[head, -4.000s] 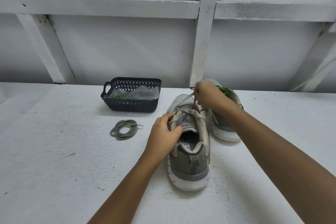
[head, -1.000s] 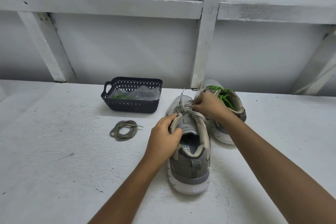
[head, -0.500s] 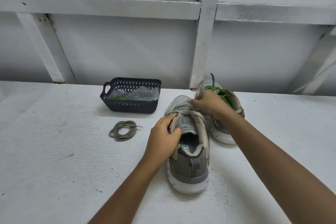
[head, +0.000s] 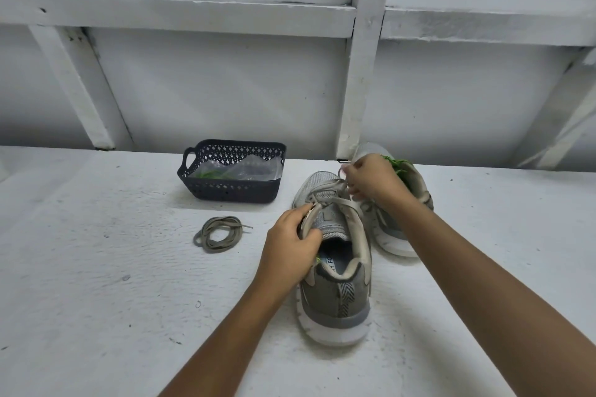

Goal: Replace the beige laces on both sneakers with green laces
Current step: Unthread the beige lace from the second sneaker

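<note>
Partly hidden: the right hand (head: 371, 180) and its forearm cover most of the far sneaker (head: 397, 243), so only toe, sole edge and a bit of green lace (head: 398, 165) show. Right grip is closed, pinching the beige lace (head: 335, 201) over the near sneaker (head: 338, 296). Left hand (head: 290, 248) grip is clamped on that sneaker's left eyelet edge. Near sneaker stands on the counter (head: 96, 267), heel toward the camera, just beside the far one. Coiled lace (head: 217, 234) lies to the left. Basket (head: 225, 193) sits behind, and its bag (head: 245, 169) has something green in it, unclear what.
</note>
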Motion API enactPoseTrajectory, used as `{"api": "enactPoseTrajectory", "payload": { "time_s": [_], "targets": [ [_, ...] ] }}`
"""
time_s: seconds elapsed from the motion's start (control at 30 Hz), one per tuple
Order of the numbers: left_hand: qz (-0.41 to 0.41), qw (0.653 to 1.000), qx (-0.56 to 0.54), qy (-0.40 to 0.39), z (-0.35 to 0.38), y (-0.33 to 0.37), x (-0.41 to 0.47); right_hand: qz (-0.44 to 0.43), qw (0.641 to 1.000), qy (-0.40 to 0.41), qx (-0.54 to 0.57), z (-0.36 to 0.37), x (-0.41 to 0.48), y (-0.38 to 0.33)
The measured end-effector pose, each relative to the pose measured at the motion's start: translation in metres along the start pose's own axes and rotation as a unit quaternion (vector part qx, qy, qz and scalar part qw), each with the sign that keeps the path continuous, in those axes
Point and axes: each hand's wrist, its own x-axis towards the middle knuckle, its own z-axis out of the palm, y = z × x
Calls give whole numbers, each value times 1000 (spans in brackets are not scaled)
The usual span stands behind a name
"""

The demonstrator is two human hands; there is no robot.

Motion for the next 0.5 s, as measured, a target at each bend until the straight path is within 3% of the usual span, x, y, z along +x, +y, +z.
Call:
{"api": "enactPoseTrajectory", "payload": {
  "time_s": [0.07,0.13,0.37,0.5],
  "targets": [
    [1,1000,0,0,0,0,1,-34,991,-39,-123,4,-7,3],
    [2,1000,2,-2,0,0,1,-66,985,-24,-157,4,-12,2],
    [11,1000,4,3,1,0,1,-67,994,86,-20,-12,-4,-3],
    [12,1000,9,1,0,0,1,-70,991,108,33,-14,-5,2]
  ]
}}
